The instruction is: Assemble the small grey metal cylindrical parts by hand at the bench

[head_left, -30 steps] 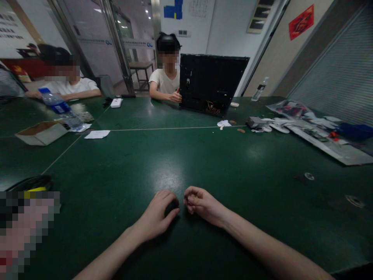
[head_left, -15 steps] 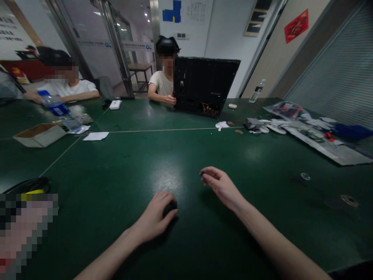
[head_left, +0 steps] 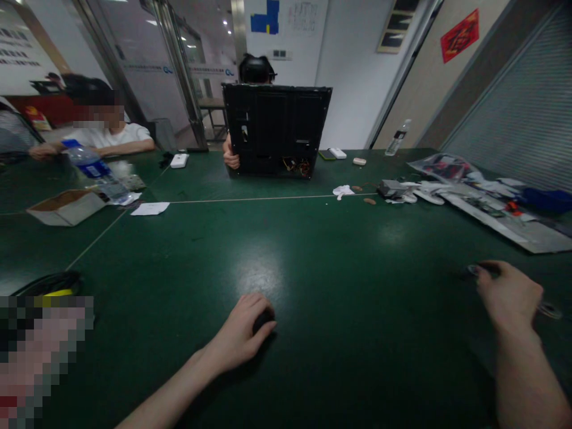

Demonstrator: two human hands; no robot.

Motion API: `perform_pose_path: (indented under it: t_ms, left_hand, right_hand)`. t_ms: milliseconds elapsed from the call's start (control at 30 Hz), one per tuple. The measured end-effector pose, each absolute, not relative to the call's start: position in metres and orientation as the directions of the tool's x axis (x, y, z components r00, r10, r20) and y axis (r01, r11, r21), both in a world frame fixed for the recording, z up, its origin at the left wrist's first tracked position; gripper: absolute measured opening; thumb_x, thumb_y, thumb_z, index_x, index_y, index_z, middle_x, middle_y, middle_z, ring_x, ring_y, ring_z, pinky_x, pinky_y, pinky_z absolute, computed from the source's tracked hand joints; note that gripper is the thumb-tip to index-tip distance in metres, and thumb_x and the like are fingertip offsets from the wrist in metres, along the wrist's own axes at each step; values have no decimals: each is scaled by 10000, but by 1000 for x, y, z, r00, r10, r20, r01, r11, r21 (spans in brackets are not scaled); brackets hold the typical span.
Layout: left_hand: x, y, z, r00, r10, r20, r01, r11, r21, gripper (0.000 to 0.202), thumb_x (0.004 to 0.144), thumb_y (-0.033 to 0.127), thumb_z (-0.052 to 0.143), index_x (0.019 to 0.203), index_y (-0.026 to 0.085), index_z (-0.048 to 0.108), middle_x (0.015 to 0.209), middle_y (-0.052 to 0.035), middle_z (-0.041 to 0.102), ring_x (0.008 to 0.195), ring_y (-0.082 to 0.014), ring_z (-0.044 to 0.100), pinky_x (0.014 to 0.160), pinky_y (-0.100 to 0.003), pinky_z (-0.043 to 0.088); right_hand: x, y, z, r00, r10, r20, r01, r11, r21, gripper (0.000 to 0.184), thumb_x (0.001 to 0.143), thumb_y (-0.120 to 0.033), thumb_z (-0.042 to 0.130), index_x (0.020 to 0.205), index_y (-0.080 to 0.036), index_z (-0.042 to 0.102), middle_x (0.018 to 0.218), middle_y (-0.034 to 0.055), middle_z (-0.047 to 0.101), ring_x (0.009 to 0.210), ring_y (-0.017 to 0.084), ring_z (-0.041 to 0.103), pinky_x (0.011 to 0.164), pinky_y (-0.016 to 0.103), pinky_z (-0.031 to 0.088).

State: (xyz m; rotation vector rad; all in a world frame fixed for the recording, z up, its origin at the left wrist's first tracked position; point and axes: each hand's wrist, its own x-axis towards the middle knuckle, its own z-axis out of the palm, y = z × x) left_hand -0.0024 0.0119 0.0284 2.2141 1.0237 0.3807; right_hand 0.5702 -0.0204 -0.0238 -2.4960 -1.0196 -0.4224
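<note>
My left hand [head_left: 243, 330] rests on the green tabletop [head_left: 339, 256], fingers curled round a dark rounded object [head_left: 263, 322]. Most of that object is covered by the palm and fingers, so its kind does not show. Far to the right, my right hand [head_left: 512, 295] reaches low over the table with its fingers bent. At its fingertips is a small dark ring-shaped item [head_left: 472, 271], partly hidden by the fingers. A second dark ring-like item [head_left: 549, 310] lies just behind that wrist.
Opposite me, a person [head_left: 231, 156] holds a large black panel [head_left: 277, 131] upright. Another person [head_left: 118, 137] sits at the left behind a water bottle [head_left: 96, 173] and an open cardboard box [head_left: 67, 208]. Loose parts and a flat board [head_left: 513, 229] lie at the right.
My right hand has swung from the middle of the table far right to the small ring-shaped item. My left hand stays put. Across the table, the black panel has moved left.
</note>
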Motion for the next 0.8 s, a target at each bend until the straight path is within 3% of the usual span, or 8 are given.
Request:
perform_pose_path:
  t_ms: [233, 800]
  left_hand:
    - [1, 11, 28, 645, 764, -10, 562, -466, 683, 71, 887, 224, 520, 951, 204, 543, 987, -37, 574, 952, -205, 506, 883, -380, 405]
    - [3, 11, 27, 642, 767, -8, 570, -471, 673, 71, 883, 234, 518, 941, 204, 547, 976, -39, 576, 939, -211, 508, 889, -396, 404]
  right_hand:
    - [593, -13, -39, 755, 582, 302, 645, -740, -189, 311, 773, -346, 526, 998, -188, 672, 811, 136, 658, 717, 307, 591, 600, 367, 376]
    - [590, -17, -38, 730, 568, 379, 668, -711, -220, 293, 792, -355, 491, 943, -179, 671, 747, 132, 654, 705, 307, 589, 728, 396, 394]
